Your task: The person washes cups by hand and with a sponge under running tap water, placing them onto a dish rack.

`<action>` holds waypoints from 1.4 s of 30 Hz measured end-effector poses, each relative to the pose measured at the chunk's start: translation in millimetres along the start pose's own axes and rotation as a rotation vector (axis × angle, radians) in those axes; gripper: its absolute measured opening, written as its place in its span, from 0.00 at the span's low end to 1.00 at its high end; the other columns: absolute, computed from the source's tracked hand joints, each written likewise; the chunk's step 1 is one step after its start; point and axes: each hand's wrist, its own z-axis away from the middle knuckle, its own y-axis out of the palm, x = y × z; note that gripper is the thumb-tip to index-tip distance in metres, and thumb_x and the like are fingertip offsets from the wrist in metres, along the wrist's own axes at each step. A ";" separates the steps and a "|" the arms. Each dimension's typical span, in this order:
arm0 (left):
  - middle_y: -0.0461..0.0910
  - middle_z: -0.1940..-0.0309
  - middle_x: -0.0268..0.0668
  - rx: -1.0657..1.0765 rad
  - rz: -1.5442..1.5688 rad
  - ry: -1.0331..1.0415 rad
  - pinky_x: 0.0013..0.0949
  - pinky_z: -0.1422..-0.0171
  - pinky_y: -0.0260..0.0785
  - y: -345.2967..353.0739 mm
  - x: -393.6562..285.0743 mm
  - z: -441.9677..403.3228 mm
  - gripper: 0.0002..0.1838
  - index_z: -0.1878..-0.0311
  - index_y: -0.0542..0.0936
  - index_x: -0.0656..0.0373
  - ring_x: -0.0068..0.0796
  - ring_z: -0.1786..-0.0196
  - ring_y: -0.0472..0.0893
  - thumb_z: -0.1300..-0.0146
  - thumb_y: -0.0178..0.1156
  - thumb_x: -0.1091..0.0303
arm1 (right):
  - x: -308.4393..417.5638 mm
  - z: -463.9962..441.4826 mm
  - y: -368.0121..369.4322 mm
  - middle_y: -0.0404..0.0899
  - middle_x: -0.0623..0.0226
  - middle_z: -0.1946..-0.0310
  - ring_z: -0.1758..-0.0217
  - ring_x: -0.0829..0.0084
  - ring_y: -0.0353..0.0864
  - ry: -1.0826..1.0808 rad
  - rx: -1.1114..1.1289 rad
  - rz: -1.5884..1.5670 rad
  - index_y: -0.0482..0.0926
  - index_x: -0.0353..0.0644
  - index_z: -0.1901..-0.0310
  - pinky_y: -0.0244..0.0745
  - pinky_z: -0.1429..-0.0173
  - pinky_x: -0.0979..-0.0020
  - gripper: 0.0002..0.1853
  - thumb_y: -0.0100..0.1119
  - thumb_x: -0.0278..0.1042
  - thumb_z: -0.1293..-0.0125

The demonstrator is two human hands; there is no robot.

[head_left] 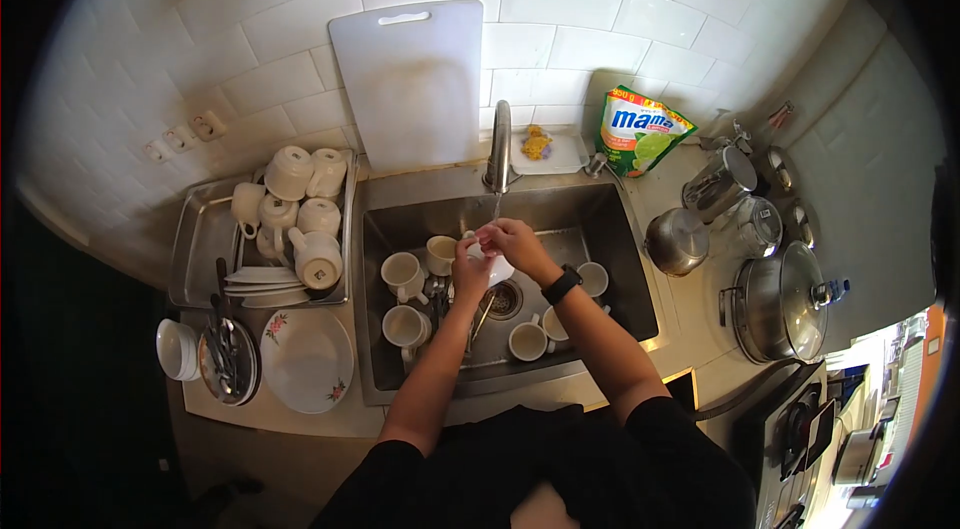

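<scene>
Both hands are together over the steel sink (480, 377), under the faucet (499, 144), from which a thin stream of water runs. My left hand (470, 272) is closed at the left side of a small white dish (499, 271). Above the dish, my right hand (516, 241) has its fingers bent in the water; whether they hold anything is hidden. Several white cups stand in the sink, such as one at the left (403, 275) and one near the front (527, 340). Spoons and other cutlery (438, 295) lie between the left cups and my left hand.
A metal rack (186, 259) with stacked cups and plates is at the left, with a floral plate (307, 359) before it. Behind the sink are a cutting board (415, 79), a sponge tray (560, 157) and a detergent pouch (640, 134). Pots (790, 299) stand right.
</scene>
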 end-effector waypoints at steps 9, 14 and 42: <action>0.75 0.58 0.40 0.315 0.319 -0.137 0.43 0.59 0.69 -1.9 -25.7 -1.1 0.27 0.45 0.66 0.50 0.37 0.54 0.75 0.45 0.55 0.49 | 68.5 16.9 -33.3 0.77 0.52 0.69 0.63 0.54 0.77 -0.436 -0.016 0.718 0.78 0.36 0.64 0.71 0.55 0.62 0.11 0.49 0.32 0.42; 0.73 0.53 0.36 0.419 0.834 -0.368 0.44 0.58 0.68 -4.9 -29.3 6.8 0.28 0.45 0.67 0.48 0.38 0.53 0.74 0.41 0.42 0.40 | 40.3 -26.4 -84.8 0.68 0.54 0.47 0.50 0.57 0.73 -0.508 0.011 0.969 0.69 0.39 0.47 0.70 0.50 0.62 0.20 0.49 0.31 0.43; 0.70 0.56 0.46 0.128 -0.477 0.312 0.42 0.47 0.65 -59.4 -14.2 71.8 0.31 0.49 0.71 0.53 0.45 0.51 0.72 0.60 0.68 0.58 | 19.5 -175.2 -146.6 0.78 0.56 0.63 0.54 0.56 0.75 -0.281 -0.058 1.290 0.78 0.44 0.60 0.70 0.50 0.61 0.14 0.58 0.39 0.48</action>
